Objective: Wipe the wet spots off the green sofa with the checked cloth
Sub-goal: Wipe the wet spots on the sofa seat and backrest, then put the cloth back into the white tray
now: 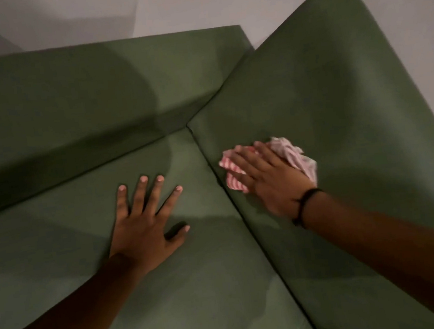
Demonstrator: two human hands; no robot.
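The green sofa (68, 105) fills the view: a seat cushion in the lower middle, a cushioned panel at the back left, and a slanted cushion on the right. My right hand (268, 177) presses the bunched red-and-white checked cloth (294, 155) flat against the slanted right cushion, just right of the seam. The cloth shows at my fingertips and past my knuckles; its middle is hidden under my palm. My left hand (145, 221) lies flat on the seat cushion with fingers spread and nothing in it. No wet spots stand out in the dim light.
A pale wall (192, 2) rises behind the sofa. The seam between seat and right cushion (243, 215) runs diagonally toward the lower right. Shadows of my arms and head darken the seat and the back-left panel.
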